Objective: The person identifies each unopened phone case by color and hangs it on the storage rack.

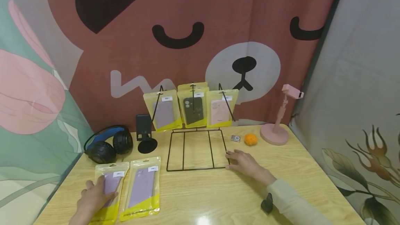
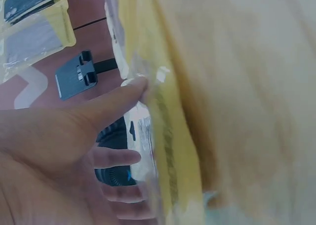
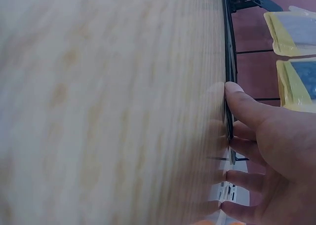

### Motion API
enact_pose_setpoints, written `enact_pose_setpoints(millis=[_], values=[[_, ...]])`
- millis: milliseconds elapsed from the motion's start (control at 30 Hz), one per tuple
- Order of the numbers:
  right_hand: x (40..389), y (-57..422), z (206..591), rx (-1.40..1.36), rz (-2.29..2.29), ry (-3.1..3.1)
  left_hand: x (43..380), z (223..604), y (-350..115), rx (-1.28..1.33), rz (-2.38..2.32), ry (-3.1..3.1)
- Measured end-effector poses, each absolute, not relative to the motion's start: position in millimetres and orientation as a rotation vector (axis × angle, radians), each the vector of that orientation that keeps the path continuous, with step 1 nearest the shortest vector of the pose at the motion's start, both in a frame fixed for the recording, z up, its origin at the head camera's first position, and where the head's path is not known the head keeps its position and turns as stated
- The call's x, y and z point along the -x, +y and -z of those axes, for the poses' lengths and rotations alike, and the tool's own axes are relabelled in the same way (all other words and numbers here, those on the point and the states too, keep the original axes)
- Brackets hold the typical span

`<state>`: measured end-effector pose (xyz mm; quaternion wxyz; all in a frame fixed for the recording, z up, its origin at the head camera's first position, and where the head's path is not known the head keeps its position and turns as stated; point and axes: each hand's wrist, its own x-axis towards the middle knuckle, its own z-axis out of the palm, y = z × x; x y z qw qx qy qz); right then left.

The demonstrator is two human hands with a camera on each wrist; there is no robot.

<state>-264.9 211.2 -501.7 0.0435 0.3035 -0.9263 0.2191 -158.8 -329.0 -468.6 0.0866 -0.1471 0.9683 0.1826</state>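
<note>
My left hand [image 1: 92, 197] lies over a yellow-edged clear bag with a purple phone case [image 1: 111, 185] at the table's front left, thumb and fingers spread across it. In the left wrist view the thumb tip touches the bag [image 2: 170, 151]. A second bagged purple phone case [image 1: 142, 186] lies right beside it. My right hand [image 1: 245, 164] rests on the table at the front right corner of a black wire display rack [image 1: 198, 168], fingertips at its side wire [image 3: 228, 62]. Bagged phone cases in purple [image 1: 164, 114], black [image 1: 193, 111] and pink [image 1: 220, 112] hang on the rack.
Black headphones [image 1: 106, 148] and a black phone stand [image 1: 144, 131] stand at the back left. Right of the rack are a small square item [image 1: 235, 138], an orange ball-like object [image 1: 250, 139] and a pink stand [image 1: 275, 133]. A patterned curtain [image 1: 187, 61] hangs behind the table.
</note>
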Motion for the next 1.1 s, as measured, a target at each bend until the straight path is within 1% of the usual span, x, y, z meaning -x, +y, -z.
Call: enact_pose_setpoints(millis=[167, 367, 467, 667, 867, 1033, 1100], values=[[265.2, 210.9, 502.8, -0.923, -0.658, -2.843, 158.2, 467.1, -335.5, 0.399, -0.593, 2.916], [263.9, 211.2, 501.1, -0.921, -0.699, -2.858, 159.3, 462.6, -348.8, 0.128, -0.630, 2.993], [263.2, 211.1, 500.5, -0.919, -0.709, -2.856, 159.1, 458.0, -357.5, 0.060, -0.740, 2.969], [262.6, 209.9, 500.4, -0.913, -0.723, -2.852, 153.2, 444.5, -376.5, 0.119, -0.983, 2.807], [263.7, 209.2, 501.6, -0.917, -0.706, -2.857, 139.5, 421.5, -392.8, 0.183, -1.006, 2.802], [263.4, 209.7, 500.3, -0.909, -0.691, -2.864, 127.0, 400.5, -385.2, 0.220, -1.078, 2.862], [263.3, 209.7, 500.7, -0.905, -0.691, -2.863, 123.3, 395.7, -375.3, 0.183, -1.182, 2.898]])
